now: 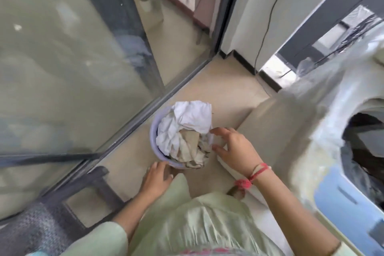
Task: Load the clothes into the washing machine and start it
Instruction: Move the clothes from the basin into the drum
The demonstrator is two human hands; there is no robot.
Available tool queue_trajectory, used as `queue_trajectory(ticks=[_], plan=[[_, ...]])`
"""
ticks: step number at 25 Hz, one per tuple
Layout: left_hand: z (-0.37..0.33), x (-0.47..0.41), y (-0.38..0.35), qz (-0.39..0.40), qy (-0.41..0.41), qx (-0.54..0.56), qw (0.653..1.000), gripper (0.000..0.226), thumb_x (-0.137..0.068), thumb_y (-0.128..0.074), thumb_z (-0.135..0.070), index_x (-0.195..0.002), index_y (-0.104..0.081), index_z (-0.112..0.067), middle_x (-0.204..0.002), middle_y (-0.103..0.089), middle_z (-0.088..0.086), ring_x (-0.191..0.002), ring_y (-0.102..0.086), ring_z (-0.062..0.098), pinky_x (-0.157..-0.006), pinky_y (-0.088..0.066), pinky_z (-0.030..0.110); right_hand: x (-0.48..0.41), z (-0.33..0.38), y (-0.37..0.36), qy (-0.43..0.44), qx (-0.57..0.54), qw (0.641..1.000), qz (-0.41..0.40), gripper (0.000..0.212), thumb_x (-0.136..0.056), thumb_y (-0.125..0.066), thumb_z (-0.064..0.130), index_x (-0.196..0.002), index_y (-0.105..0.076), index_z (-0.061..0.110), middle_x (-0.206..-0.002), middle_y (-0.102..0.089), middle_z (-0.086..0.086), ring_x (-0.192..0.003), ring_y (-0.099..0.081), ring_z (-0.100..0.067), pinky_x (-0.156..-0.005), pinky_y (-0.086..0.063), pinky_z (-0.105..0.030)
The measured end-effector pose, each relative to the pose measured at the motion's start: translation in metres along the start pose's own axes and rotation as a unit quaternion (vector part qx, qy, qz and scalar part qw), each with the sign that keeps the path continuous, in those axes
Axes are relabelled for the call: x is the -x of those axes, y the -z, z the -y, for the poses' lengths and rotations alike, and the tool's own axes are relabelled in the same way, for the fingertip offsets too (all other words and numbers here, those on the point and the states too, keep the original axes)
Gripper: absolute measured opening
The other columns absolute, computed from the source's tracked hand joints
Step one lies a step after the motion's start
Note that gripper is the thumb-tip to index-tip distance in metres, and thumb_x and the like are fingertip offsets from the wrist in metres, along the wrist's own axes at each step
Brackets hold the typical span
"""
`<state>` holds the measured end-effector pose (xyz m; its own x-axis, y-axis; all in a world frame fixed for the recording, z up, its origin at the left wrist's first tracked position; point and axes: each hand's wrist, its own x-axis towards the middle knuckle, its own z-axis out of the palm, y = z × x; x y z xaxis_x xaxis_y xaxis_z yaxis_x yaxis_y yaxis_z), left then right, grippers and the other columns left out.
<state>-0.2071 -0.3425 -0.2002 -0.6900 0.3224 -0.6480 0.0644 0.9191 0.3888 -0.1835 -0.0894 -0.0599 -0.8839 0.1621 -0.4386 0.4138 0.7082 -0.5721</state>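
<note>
head view: lilac basin (pixel 153 131) sat on the floor tiles (pixel 220 89), heaped with white and beige clothes (pixel 182 133), parked just left of the washing machine (pixel 332 131), probably so each piece was a short carry to the open drum (pixel 365 137). right hand (pixel 234 149) hovered at the basin's right edge, fingers spread wide, tips just touching or nearly touching the cloth, holding nothing yet. left hand (pixel 155 178) was near the basin's near rim, fingers loosely open, empty; contact with the rim, cannot tell. red thread band (pixel 252 175) on the right wrist.
</note>
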Motion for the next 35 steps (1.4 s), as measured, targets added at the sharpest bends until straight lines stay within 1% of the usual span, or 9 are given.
queue_trajectory(ticks=[9, 15, 19, 21, 24, 27, 31, 33, 35], plan=[[0.067, -0.194, 0.009, 0.002, 0.009, 0.005, 1.000, 0.054, -0.084, -0.059, -0.023, -0.133, -0.040, -0.010, -0.130, -0.046, 0.017, -0.120, -0.043, 0.036, -0.095, -0.041, 0.043, -0.179, -0.065, -0.159, -0.192, 0.056, 0.974, 0.104, 0.057, -0.084, -0.065, 0.027, -0.134, -0.041, 0.014, -0.127, -0.051, -0.015, -0.116, -0.051, -0.035, -0.095, -0.041, -0.037], [0.079, -0.294, -0.073, 0.042, 0.033, 0.041, 0.998, 0.089, -0.082, -0.067, -0.039, -0.148, -0.012, -0.019, -0.146, -0.026, 0.013, -0.131, -0.033, 0.030, -0.099, -0.038, 0.044, -0.229, -0.131, -0.279, -0.410, -0.119, 0.903, 0.048, 0.064, -0.072, -0.069, 0.043, -0.125, -0.043, 0.018, -0.117, -0.059, -0.005, -0.105, -0.057, -0.030, -0.091, -0.049, -0.044], [0.080, -0.318, -0.089, -0.065, 0.018, 0.120, 0.991, 0.030, -0.091, -0.056, -0.024, -0.119, -0.054, -0.013, -0.118, -0.051, 0.014, -0.104, -0.054, 0.031, -0.081, -0.045, 0.035, -0.222, -0.157, -0.304, -0.367, -0.157, 0.913, -0.080, 0.015, -0.084, -0.056, 0.021, -0.098, -0.060, 0.016, -0.094, -0.063, -0.006, -0.087, -0.057, -0.026, -0.076, -0.046, -0.033], [0.076, -0.308, -0.078, -0.123, 0.016, 0.228, 0.966, 0.021, -0.094, -0.046, -0.013, -0.112, -0.054, -0.005, -0.105, -0.059, 0.014, -0.089, -0.054, 0.024, -0.070, -0.037, 0.024, -0.218, -0.162, -0.300, -0.321, -0.133, 0.933, -0.094, 0.008, -0.086, -0.055, 0.015, -0.081, -0.059, 0.010, -0.082, -0.060, -0.009, -0.078, -0.054, -0.026, -0.067, -0.040, -0.030], [0.082, -0.272, -0.048, -0.243, 0.038, 0.326, 0.913, 0.024, -0.095, -0.043, -0.006, -0.116, -0.050, 0.003, -0.102, -0.056, 0.007, -0.086, -0.047, 0.012, -0.072, -0.034, 0.020, -0.211, -0.163, -0.293, -0.326, -0.135, 0.931, -0.095, 0.010, -0.086, -0.055, 0.011, -0.089, -0.062, 0.005, -0.090, -0.063, -0.013, -0.084, -0.059, -0.030, -0.069, -0.042, -0.029], [0.107, -0.229, -0.024, -0.266, 0.020, 0.292, 0.918, 0.014, -0.094, -0.041, -0.003, -0.104, -0.049, 0.002, -0.085, -0.050, 0.007, -0.071, -0.039, 0.007, -0.061, -0.032, 0.020, -0.210, -0.151, -0.276, -0.345, -0.164, 0.914, -0.135, 0.050, -0.081, -0.064, 0.011, -0.127, -0.046, 0.015, -0.128, -0.045, -0.013, -0.109, -0.053, -0.030, -0.092, -0.043, -0.035], [0.114, -0.213, -0.005, -0.208, -0.069, 0.158, 0.963, 0.026, -0.085, -0.037, -0.017, -0.103, -0.050, -0.003, -0.065, -0.046, 0.011, -0.057, -0.041, 0.025, -0.051, -0.027, 0.029, -0.239, -0.117, -0.256, -0.112, -0.031, 0.989, -0.093, 0.106, -0.067, -0.079, 0.036, -0.149, -0.014, 0.023, -0.154, -0.015, -0.013, -0.138, -0.025, -0.030, -0.110, -0.027, -0.041], [0.099, -0.212, 0.009, -0.218, -0.133, 0.099, 0.962, 0.025, -0.082, -0.034, -0.023, -0.102, -0.046, -0.013, -0.061, -0.041, 0.006, -0.052, -0.037, 0.024, -0.049, -0.027, 0.027, -0.265, -0.093, -0.259, 0.006, 0.103, 0.994, -0.041, 0.110, -0.065, -0.078, 0.042, -0.150, -0.009, 0.025, -0.157, -0.007, -0.013, -0.142, -0.018, -0.036, -0.112, -0.021, -0.051], [0.087, -0.205, 0.026, -0.239, -0.187, 0.069, 0.950, 0.021, -0.080, -0.035, -0.021, -0.099, -0.043, -0.017, -0.061, -0.035, 0.000, -0.050, -0.032, 0.023, -0.049, -0.025, 0.025, -0.288, -0.070, -0.263, 0.090, 0.163, 0.981, 0.057, 0.085, -0.074, -0.072, 0.035, -0.145, -0.028, 0.023, -0.152, -0.029, -0.013, -0.139, -0.028, -0.034, -0.115, -0.016, -0.051]])
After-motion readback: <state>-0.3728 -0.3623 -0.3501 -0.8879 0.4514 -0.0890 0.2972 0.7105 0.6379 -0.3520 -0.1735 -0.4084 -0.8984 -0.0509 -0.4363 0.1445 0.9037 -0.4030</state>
